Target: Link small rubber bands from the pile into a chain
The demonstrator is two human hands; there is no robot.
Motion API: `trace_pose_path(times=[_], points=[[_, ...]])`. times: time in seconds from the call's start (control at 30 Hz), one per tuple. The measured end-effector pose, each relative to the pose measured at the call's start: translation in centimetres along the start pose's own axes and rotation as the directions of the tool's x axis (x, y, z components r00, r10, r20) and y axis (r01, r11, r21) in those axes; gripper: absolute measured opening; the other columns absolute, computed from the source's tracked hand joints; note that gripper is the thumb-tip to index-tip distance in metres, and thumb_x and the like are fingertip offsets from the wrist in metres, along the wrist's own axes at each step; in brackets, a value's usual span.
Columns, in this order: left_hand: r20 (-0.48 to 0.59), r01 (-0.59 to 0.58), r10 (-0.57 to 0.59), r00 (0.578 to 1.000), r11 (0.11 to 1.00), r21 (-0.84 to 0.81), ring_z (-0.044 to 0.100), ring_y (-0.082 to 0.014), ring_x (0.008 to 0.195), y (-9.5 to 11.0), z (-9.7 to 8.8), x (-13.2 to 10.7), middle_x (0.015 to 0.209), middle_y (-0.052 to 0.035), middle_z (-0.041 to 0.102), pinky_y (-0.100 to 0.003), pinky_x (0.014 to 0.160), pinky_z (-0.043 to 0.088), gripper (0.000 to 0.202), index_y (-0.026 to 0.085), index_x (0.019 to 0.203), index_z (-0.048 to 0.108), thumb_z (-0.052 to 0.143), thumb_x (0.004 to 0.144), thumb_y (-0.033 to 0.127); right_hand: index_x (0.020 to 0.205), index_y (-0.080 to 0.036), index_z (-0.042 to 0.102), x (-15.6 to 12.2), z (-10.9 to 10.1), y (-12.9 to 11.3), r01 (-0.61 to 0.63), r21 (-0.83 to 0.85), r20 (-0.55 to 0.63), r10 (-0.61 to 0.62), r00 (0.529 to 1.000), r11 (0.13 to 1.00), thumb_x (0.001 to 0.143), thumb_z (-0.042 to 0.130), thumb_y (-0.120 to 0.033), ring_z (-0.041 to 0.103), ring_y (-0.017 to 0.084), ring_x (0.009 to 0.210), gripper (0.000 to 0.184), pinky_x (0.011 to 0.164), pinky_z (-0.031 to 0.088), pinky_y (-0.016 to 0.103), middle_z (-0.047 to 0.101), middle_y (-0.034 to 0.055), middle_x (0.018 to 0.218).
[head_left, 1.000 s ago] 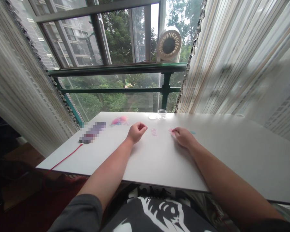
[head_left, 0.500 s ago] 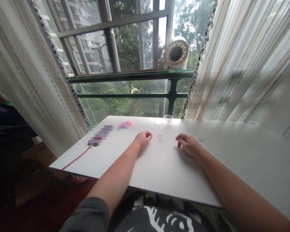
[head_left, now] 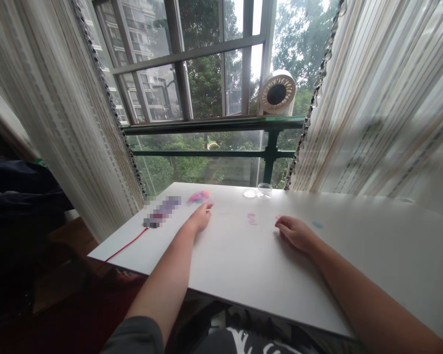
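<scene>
My left hand (head_left: pixel 200 219) is just in front of a loose pile of small pink, orange and blue pieces (head_left: pixel 200 196). Its fingers stretch forward, slightly apart, and nothing shows in them. My right hand (head_left: pixel 297 232) rests on the white table (head_left: pixel 239 265), with thumb and fingers drawn together; whatever they may hold is hidden. A tiny pink piece (head_left: pixel 278 217) lies by those fingertips. Between the hands is a small group of pink-purple pieces (head_left: pixel 251 219), with faint yellowish pieces (head_left: pixel 226 213) to their left. Teal pieces (head_left: pixel 317 224) lie right of my right hand.
A clear round tub (head_left: pixel 265 191) and its lid (head_left: pixel 249 193) stand near the table's back edge. At the left lies a blurred-out device (head_left: pixel 162 212) with a red cable (head_left: pixel 127 244). A white fan (head_left: pixel 278 92) sits by the window, between curtains.
My left hand has moved left toward the colourful pile, its fingers straightening. The right hand's fingers have drawn closer together. The view has shifted slightly, and yellowish pieces now show beside the left hand.
</scene>
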State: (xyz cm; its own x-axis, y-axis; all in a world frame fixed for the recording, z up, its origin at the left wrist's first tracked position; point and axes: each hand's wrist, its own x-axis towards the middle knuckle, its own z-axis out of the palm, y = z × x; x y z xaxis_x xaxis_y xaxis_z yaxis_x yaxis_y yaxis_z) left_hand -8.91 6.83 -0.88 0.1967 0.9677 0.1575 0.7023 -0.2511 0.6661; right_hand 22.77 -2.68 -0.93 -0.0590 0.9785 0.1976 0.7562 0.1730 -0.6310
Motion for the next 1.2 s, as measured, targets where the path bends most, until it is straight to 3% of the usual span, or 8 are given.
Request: trace_pose_path(times=[0.17,0.37,0.53,0.67,0.8,0.87,1.0,1.2], points=[[-0.106,0.093,-0.084,0.991,0.992,0.081,0.049,-0.0182,0.107,-1.4,-0.4,0.0,0.124,-0.0121,0.048,-0.029,0.092,0.035,0.041,0.014,0.117,0.045,0.041,0.076,0.016,0.074,-0.019,0.054,0.0,0.0,0.1,-0.013,0.007,0.01,0.013,1.0,1.0,0.073,0.039,-0.027,0.051,0.013,0.053,0.017,0.057,0.036,0.025,0.058,-0.0016,0.055],[-0.057,0.055,-0.042,0.998,0.964,0.26,0.041,-0.0249,0.115,1.3,1.3,-1.1,0.119,-0.0069,0.053,-0.037,0.095,0.031,0.04,0.022,0.113,0.051,0.048,0.073,0.029,0.073,-0.019,0.054,-0.1,-0.1,0.0,-0.007,0.003,0.016,0.007,1.0,1.0,0.074,0.04,-0.029,0.052,0.014,0.054,0.018,0.059,0.036,0.026,0.057,-0.0016,0.055],[0.024,-0.071,0.068,0.997,0.975,0.21,0.045,-0.0209,0.11,2.7,2.1,-2.0,0.116,-0.0035,0.056,-0.034,0.093,0.033,0.035,0.025,0.11,0.053,0.043,0.077,0.025,0.071,-0.019,0.055,0.0,0.0,0.0,0.007,-0.013,0.003,-0.007,1.0,1.0,0.073,0.041,-0.03,0.051,0.014,0.055,0.018,0.06,0.036,0.026,0.057,-0.0017,0.055],[0.047,-0.181,0.176,0.983,0.973,0.144,0.047,-0.0176,0.108,2.7,2.4,-1.7,0.118,-0.0051,0.054,-0.029,0.094,0.034,0.037,0.02,0.113,0.051,0.041,0.077,0.022,0.072,-0.019,0.054,-0.1,0.0,0.1,0.012,-0.011,0.006,-0.012,1.0,1.0,0.074,0.041,-0.03,0.051,0.014,0.056,0.018,0.061,0.037,0.026,0.057,-0.0016,0.056],[-0.049,-0.101,0.114,0.992,0.971,0.215,0.04,-0.0218,0.117,2.7,2.6,-1.2,0.126,-0.0106,0.047,-0.03,0.098,0.029,0.048,0.014,0.119,0.047,0.05,0.072,0.025,0.072,-0.018,0.055,-0.1,0.1,0.2,0.012,-0.004,0.001,-0.012,1.0,1.0,0.074,0.041,-0.031,0.051,0.014,0.055,0.019,0.061,0.037,0.026,0.056,-0.0012,0.056],[-0.033,-0.07,0.08,0.996,0.969,0.236,0.043,-0.0227,0.115,2.9,2.7,-1.2,0.124,-0.0109,0.049,-0.031,0.097,0.03,0.049,0.015,0.12,0.047,0.05,0.072,0.027,0.071,-0.018,0.055,-0.1,0.1,0.2,0.015,-0.006,-0.003,-0.015,1.0,1.0,0.074,0.041,-0.031,0.052,0.014,0.056,0.019,0.062,0.038,0.026,0.056,-0.001,0.056],[0.025,-0.109,0.106,0.994,0.975,0.193,0.051,-0.0214,0.105,3.4,3.1,-1.4,0.114,-0.0072,0.057,-0.031,0.091,0.036,0.039,0.021,0.113,0.054,0.047,0.074,0.026,0.07,-0.019,0.055,0.0,0.0,0.2,0.023,-0.005,-0.002,-0.023,1.0,1.0,0.073,0.043,-0.03,0.054,0.015,0.06,0.017,0.066,0.038,0.027,0.057,-0.0007,0.056],[-0.022,-0.149,0.153,0.988,0.983,0.107,0.053,-0.0205,0.101,2.9,3.1,-0.5,0.111,-0.0059,0.059,-0.03,0.09,0.037,0.039,0.02,0.11,0.054,0.052,0.072,0.026,0.072,-0.019,0.058,0.0,0.0,0.1,0.011,-0.009,-0.012,-0.011,1.0,1.0,0.073,0.044,-0.025,0.057,0.018,0.073,0.016,0.069,0.039,0.027,0.062,0.0024,0.065]])
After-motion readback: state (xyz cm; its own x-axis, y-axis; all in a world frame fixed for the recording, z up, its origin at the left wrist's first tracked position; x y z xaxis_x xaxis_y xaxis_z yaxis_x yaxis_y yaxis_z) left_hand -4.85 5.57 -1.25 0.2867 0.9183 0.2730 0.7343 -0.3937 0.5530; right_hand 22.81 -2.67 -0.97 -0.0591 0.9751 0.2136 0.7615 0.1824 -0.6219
